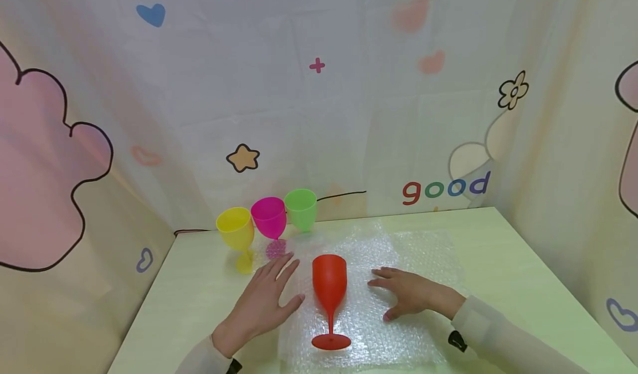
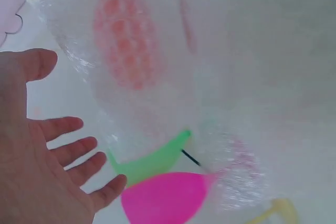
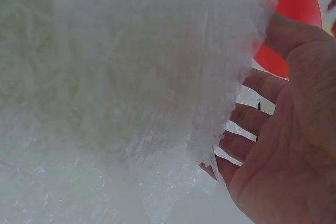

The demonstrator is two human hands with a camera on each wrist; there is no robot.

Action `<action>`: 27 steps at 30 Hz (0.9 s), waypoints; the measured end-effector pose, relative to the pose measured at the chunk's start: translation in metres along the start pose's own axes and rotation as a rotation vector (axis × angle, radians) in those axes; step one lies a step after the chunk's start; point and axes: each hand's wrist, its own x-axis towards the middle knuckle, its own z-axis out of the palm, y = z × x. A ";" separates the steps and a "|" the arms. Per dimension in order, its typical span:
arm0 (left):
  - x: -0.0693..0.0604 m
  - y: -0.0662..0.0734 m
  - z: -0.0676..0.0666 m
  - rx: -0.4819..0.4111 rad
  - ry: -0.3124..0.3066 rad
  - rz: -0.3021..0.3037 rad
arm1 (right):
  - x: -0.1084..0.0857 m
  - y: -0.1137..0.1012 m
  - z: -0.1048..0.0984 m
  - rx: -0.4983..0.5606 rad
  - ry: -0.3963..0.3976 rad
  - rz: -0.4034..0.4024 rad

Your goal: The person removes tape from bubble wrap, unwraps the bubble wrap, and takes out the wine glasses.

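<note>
A red plastic goblet [image 1: 329, 277] lies on a clear bubble wrap sheet [image 1: 369, 329], its foot towards me and its bowl pointing away. My left hand [image 1: 261, 299] is spread to the left of the goblet, apart from it, with nothing in its fingers. On the other side, my right hand [image 1: 406, 290] hovers at the wrap with thumb and fingers apart. In the right wrist view, film [image 3: 131, 77] hides some tips of the right hand's fingers; contact there is unclear. The left wrist view shows the red goblet [image 2: 126, 40] blurred through the bubble wrap.
Behind the left hand stand a yellow goblet [image 1: 236, 227], a magenta goblet [image 1: 269, 217] and a green goblet [image 1: 301, 209] in a slanting row. Wrap covers the magenta foot. A patterned curtain [image 1: 319, 113] hangs behind the pale table [image 1: 513, 285].
</note>
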 end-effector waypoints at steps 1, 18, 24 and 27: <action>0.004 0.003 -0.002 0.008 -0.014 0.027 | 0.000 0.000 0.000 -0.001 0.001 0.004; 0.000 -0.027 0.017 0.017 -0.328 0.012 | -0.002 0.004 -0.002 0.022 0.031 0.008; -0.009 -0.039 0.020 -0.035 -0.394 -0.048 | -0.001 0.005 -0.001 0.024 0.029 -0.001; -0.010 -0.043 0.021 -0.067 -0.414 -0.073 | -0.002 0.005 0.001 0.030 0.031 -0.007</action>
